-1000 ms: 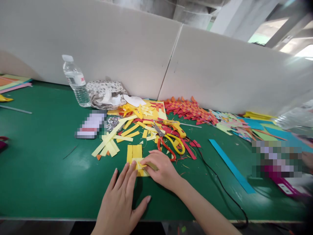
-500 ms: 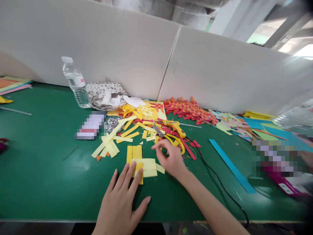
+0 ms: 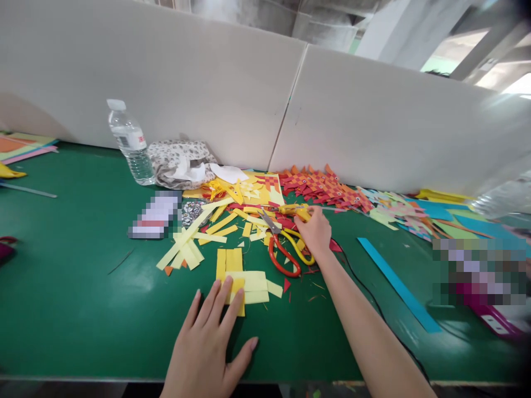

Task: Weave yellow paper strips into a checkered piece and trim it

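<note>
Held near the lower centre of the frame is the working piece, a flat lattice of crossed deep-yellow and pale-yellow paper strips [image 3: 254, 281] on the table. I see the left hand [image 3: 209, 334] spread, fingertips pressing the piece's lower left part. The right hand [image 3: 316, 231], at the piece a second ago, has moved up to the yellow glue gun with a black cord [image 3: 292, 209]; its fingers bend over the handle, but I cannot tell whether they have closed. I judge that the left hand alone now keeps the crossed strips aligned. Just beside lie the steel scissors with one red and one yellow handle [image 3: 272, 224]; beyond, red-and-orange checked paper fish [image 3: 319, 187]. The glossy green tabletop [image 3: 91, 315] also bears a long blue paper strip [image 3: 398, 283] at centre right and a clear plastic bottle [image 3: 131, 142] at upper left, before a pale grey partition [image 3: 199, 72]. Above it, upper right, stands a whitish pillar [image 3: 400, 36].
</note>
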Demonstrator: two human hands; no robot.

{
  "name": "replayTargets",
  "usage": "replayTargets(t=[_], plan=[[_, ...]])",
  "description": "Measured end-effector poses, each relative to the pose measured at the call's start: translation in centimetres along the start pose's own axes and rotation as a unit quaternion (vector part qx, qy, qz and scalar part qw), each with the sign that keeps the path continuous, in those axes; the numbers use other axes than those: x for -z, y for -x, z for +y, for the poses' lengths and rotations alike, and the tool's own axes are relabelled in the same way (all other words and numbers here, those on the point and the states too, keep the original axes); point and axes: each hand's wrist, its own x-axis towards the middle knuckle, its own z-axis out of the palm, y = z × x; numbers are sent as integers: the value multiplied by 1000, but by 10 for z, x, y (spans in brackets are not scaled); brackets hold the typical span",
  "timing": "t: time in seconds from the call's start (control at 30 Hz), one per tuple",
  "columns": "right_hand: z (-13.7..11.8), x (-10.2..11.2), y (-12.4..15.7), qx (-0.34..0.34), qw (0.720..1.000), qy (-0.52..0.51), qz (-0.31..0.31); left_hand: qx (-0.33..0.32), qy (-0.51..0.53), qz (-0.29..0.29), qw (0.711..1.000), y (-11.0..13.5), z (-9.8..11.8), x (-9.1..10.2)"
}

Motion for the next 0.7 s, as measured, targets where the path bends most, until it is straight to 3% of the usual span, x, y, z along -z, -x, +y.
replayTargets(t=[0.1, 0.2, 0.27, 0.33, 0.47, 0.7], plan=[[3, 4, 2, 11, 995, -45, 93, 4, 3, -2, 1000, 0, 0, 0], [2, 13, 11, 69, 979, -125, 148, 4, -6, -11, 1000, 0, 1, 0], [-3, 20, 24, 132, 962, -204, 121, 2, -10, -16, 1000, 0, 1, -1], [-9, 26, 41, 193, 945, -259, 54, 1, -10, -15, 1000, 1, 1, -1], [-18, 30, 68, 291, 917, -264, -64, 0, -4, -11, 1000, 1, 1, 1], [-21, 27, 72, 343, 907, -227, -89, 7, 10, -13, 1000, 2, 0, 0]])
